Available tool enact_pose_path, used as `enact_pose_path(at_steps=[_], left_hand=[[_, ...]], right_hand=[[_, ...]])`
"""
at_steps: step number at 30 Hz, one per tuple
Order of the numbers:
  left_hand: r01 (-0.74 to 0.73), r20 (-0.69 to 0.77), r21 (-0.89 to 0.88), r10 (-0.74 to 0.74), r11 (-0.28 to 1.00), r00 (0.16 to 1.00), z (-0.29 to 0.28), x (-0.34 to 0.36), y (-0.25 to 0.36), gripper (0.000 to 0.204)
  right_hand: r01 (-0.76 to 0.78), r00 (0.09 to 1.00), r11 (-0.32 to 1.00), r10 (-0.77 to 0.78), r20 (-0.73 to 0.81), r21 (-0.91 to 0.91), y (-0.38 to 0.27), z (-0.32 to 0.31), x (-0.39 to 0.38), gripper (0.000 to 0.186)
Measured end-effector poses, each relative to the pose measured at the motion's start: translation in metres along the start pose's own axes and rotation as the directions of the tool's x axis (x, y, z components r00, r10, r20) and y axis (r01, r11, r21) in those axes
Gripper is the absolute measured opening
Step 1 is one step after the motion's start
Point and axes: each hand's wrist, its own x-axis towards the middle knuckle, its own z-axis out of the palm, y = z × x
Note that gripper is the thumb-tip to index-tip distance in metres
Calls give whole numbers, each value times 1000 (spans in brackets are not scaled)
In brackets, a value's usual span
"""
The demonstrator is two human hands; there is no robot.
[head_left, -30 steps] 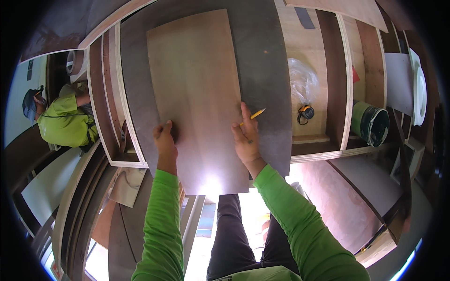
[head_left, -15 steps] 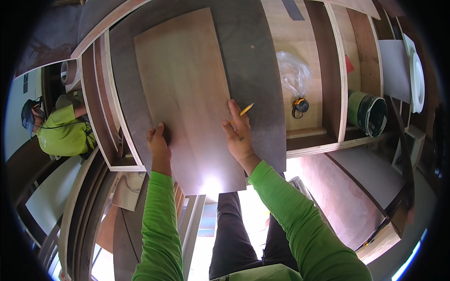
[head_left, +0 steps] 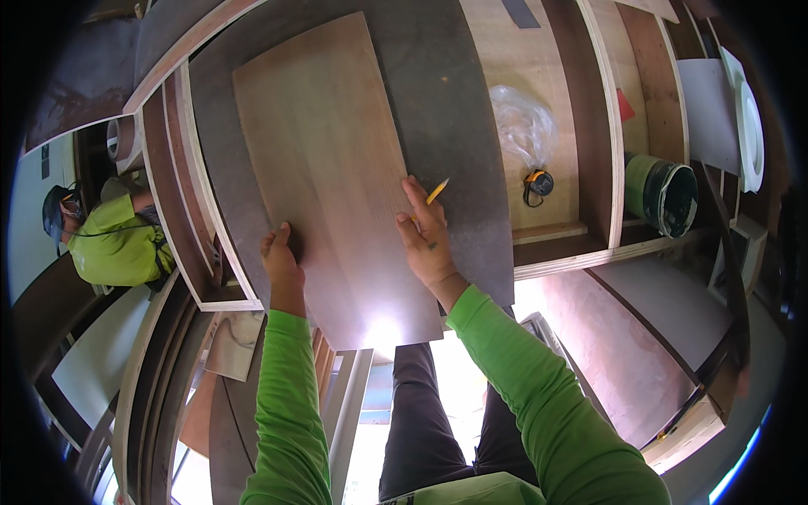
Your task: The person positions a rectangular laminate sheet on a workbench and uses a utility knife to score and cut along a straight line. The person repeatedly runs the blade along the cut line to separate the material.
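A long brown panel (head_left: 328, 160) lies between a worker's two bare hands, its far end over a dark board (head_left: 454, 101) and its near end jutting past the board's edge toward the worker's legs (head_left: 425, 421). The left grip (head_left: 283, 263) is narrow, closed on the panel's left edge with the thumb pointing away from the body. The right grip (head_left: 427, 240) is set against the opposite edge, slightly farther from the body, its thumb over the panel's face; a yellow pencil (head_left: 436, 193) is held in it, point out to the right above the board. How far the fingers curl beneath the panel cannot be told. Both hands sit in the panel's nearer half, most of its length stretching beyond them. To the right, a tape measure (head_left: 539, 182) and a crumpled clear bag (head_left: 522, 122) rest in a wooden frame (head_left: 617, 126), with a green-and-dark bucket (head_left: 663, 199) on its side in the next bay. At left, a co-worker (head_left: 114, 244) in a yellow-green shirt bends forward.
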Motion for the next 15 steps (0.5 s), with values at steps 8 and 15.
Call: enact_pose_path(at_steps=[8, 15], left_hand=[[-17, 10, 27, 17, 999, 1000, -1, -1, 0, 25], [-40, 7, 36, 40, 999, 999, -2, 1, -2, 27]], right_hand=[[-47, 999, 998, 47, 6, 52, -2, 0, 0, 55], [-42, 999, 998, 42, 2, 55, 0, 1, 0, 55]])
